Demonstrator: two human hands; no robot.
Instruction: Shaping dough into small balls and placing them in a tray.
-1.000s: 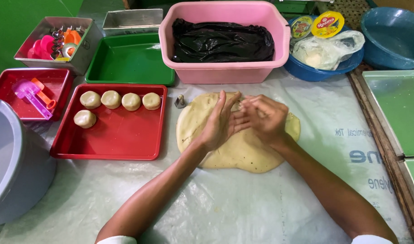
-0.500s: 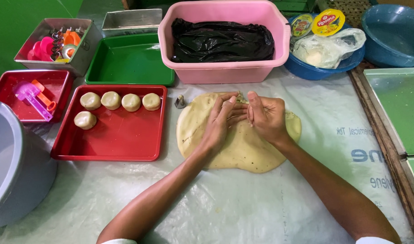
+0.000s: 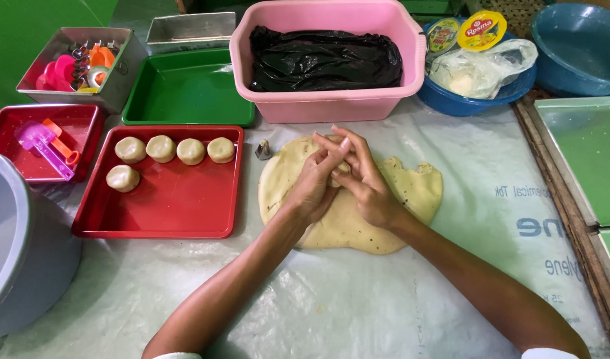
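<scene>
— Over the flat dough sheet (image 3: 348,203), your left hand (image 3: 315,183) and right hand (image 3: 365,179) press together.
— Pinching a small dough piece (image 3: 338,174) between them, probably; it's mostly hidden, dead centre.

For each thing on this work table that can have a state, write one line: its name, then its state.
Left hand: cupped against the right, closed on a dough piece.
Right hand: cupped, pressing the same piece.
Dough piece: mostly hidden in the grip.
Dough sheet: flattened, ragged edge.
Red tray: holds five dough rounds.
Green tray: empty.
Pink tub: holds a black bag.
</scene>
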